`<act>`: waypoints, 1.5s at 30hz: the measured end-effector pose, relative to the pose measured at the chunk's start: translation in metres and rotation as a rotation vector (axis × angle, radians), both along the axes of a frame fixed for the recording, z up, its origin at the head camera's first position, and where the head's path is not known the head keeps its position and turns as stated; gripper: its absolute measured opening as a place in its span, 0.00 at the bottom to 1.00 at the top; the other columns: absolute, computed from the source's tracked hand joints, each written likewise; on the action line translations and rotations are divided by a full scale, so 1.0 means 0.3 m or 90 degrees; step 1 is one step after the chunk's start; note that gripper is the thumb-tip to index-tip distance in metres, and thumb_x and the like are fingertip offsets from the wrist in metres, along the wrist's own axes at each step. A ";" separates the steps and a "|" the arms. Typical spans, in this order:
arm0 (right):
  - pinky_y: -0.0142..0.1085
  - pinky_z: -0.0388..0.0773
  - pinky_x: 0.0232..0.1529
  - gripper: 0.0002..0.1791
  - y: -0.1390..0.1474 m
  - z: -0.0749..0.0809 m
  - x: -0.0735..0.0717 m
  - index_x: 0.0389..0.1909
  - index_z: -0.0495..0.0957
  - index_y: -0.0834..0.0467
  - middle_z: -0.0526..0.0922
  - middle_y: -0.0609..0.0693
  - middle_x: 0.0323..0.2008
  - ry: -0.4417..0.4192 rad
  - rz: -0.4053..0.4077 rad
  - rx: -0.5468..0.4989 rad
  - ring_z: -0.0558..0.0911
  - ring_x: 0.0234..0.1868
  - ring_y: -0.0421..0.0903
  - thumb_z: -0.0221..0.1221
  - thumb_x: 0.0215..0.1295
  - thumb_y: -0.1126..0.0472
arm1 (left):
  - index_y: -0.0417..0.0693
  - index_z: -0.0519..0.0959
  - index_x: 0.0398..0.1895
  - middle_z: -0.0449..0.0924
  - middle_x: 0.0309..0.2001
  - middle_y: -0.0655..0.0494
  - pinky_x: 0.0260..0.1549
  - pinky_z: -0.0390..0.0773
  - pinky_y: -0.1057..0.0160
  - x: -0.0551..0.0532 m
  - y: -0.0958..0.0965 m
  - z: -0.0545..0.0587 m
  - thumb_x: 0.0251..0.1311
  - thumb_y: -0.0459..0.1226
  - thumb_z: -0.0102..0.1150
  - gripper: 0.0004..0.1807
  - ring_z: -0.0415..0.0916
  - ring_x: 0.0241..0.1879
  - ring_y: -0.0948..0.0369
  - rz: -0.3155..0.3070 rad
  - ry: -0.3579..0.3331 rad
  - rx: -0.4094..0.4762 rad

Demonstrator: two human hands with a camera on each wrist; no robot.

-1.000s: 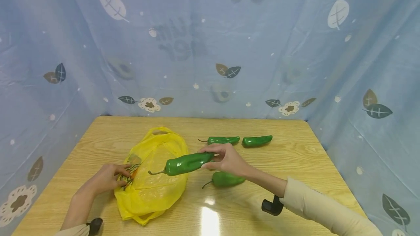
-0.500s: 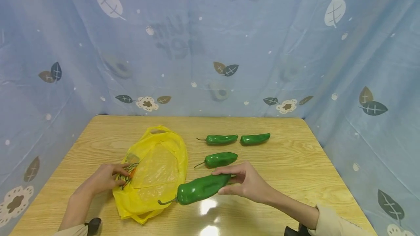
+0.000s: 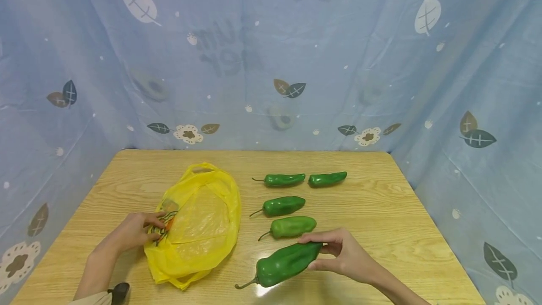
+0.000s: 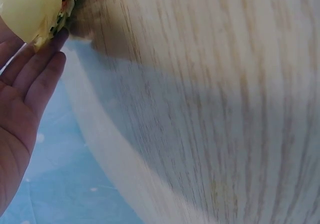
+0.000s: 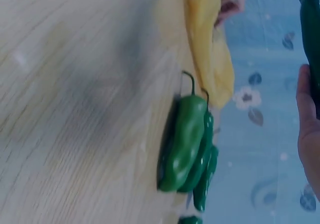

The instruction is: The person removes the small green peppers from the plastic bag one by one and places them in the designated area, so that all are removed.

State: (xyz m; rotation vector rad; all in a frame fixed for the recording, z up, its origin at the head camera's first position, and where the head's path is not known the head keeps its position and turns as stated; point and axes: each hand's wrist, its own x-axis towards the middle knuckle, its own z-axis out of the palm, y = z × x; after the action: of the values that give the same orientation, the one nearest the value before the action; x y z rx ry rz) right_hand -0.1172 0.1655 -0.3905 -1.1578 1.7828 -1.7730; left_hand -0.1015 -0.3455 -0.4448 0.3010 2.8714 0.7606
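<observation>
In the head view, my right hand [image 3: 349, 258] pinches the tip end of a large green pepper [image 3: 283, 263], its stem pointing left. The pepper is raised above the front of the table. It shows only partly at the edge of the right wrist view, beside the fingers [image 5: 303, 91]. At the left, my left hand [image 3: 131, 234] holds the side of a yellow plastic bag [image 3: 228, 234] near its printed patch. The bag lies with its mouth spread wide. Fingertips meet the gathered plastic [image 4: 45, 34] in the left wrist view; the thumb is mostly hidden there.
Right of the bag lie several more green peppers: a lighter one [image 3: 293, 227], one behind it [image 3: 284, 206], and two in the back row, left [image 3: 284, 180] and right [image 3: 328, 179]. A blue patterned curtain [image 3: 254, 60] encloses the wooden table [image 3: 372, 211].
My right hand has carried the large pepper toward the front and right, from beside the bag's mouth, uncovering the peppers behind. My left hand stays at the bag.
</observation>
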 end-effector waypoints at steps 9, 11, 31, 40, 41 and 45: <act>0.40 0.82 0.47 0.24 0.127 -0.014 -0.013 0.57 0.75 0.69 0.80 0.52 0.56 0.008 0.000 0.008 0.80 0.54 0.44 0.59 0.58 0.78 | 0.45 0.86 0.37 0.75 0.56 0.35 0.48 0.78 0.43 0.005 0.010 -0.001 0.47 0.31 0.72 0.11 0.73 0.53 0.35 0.006 0.001 0.010; 0.41 0.82 0.47 0.24 0.160 -0.023 -0.018 0.57 0.74 0.71 0.79 0.52 0.57 -0.009 0.003 0.004 0.80 0.54 0.45 0.58 0.58 0.79 | 0.44 0.86 0.37 0.75 0.56 0.35 0.48 0.78 0.43 0.005 0.011 -0.002 0.47 0.31 0.72 0.11 0.73 0.53 0.35 0.007 0.001 0.010; 0.40 0.79 0.51 0.23 0.389 -0.174 -0.070 0.61 0.65 0.78 0.76 0.48 0.60 -0.183 -0.019 0.006 0.79 0.55 0.48 0.49 0.64 0.81 | 0.46 0.87 0.36 0.76 0.56 0.36 0.48 0.77 0.41 0.014 0.009 -0.008 0.47 0.33 0.72 0.11 0.72 0.54 0.35 0.015 -0.009 0.006; 0.42 0.83 0.45 0.24 0.476 -0.207 -0.141 0.62 0.62 0.78 0.79 0.43 0.56 -0.193 -0.124 0.116 0.82 0.50 0.45 0.51 0.67 0.74 | 0.46 0.87 0.38 0.74 0.57 0.35 0.49 0.76 0.42 0.008 0.014 0.005 0.48 0.33 0.71 0.11 0.71 0.55 0.35 0.022 -0.030 0.012; 0.43 0.83 0.45 0.24 0.484 -0.210 -0.150 0.62 0.63 0.77 0.79 0.42 0.56 -0.191 -0.133 0.121 0.82 0.49 0.44 0.51 0.67 0.74 | 0.46 0.87 0.38 0.74 0.57 0.35 0.49 0.76 0.41 0.007 0.014 0.007 0.48 0.33 0.72 0.11 0.71 0.55 0.34 0.021 -0.031 0.013; 0.43 0.83 0.44 0.23 0.507 -0.219 -0.187 0.62 0.66 0.74 0.79 0.40 0.56 -0.162 -0.157 0.129 0.82 0.49 0.43 0.52 0.67 0.74 | 0.46 0.87 0.38 0.74 0.57 0.35 0.50 0.75 0.40 0.004 0.014 0.014 0.48 0.33 0.72 0.11 0.70 0.55 0.34 0.022 -0.029 0.009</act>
State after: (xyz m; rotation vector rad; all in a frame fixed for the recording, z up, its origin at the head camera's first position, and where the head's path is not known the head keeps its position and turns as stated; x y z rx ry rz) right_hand -0.1734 0.3176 -0.4562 -0.6247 1.9571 -1.7294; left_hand -0.1002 -0.3412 -0.4405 0.2339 2.8366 0.7834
